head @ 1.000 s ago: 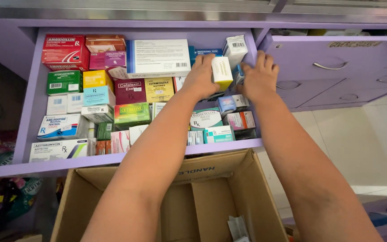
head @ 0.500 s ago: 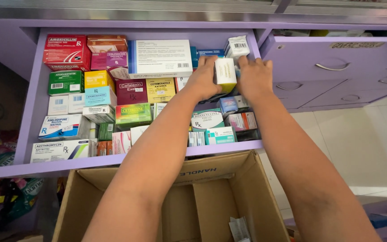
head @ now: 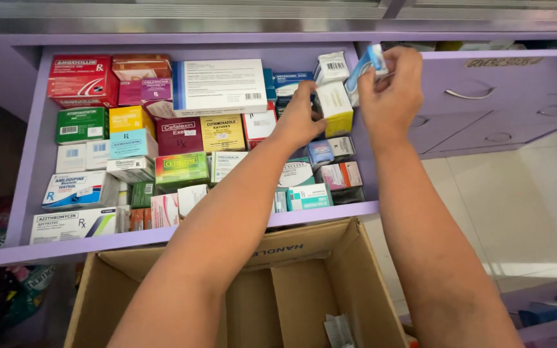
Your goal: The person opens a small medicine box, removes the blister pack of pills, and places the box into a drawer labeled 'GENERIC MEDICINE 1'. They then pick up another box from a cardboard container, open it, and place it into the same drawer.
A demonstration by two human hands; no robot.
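So the open drawer [head: 40,154] is packed with medicine boxes [head: 182,132], and a cardboard carton [head: 330,258] sits right below its front edge. The left hand [head: 299,119] rests on a tall box [head: 334,106] near the drawer's back right corner. The right hand [head: 391,96] holds a small box [head: 367,64] just above that corner. Closed drawers [head: 485,96] sit to the right.

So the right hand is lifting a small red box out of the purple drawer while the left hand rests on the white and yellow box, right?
Nearly. In the head view the small box in the right hand is blue and white, not red. The left hand does rest on the white and yellow box in the purple drawer.
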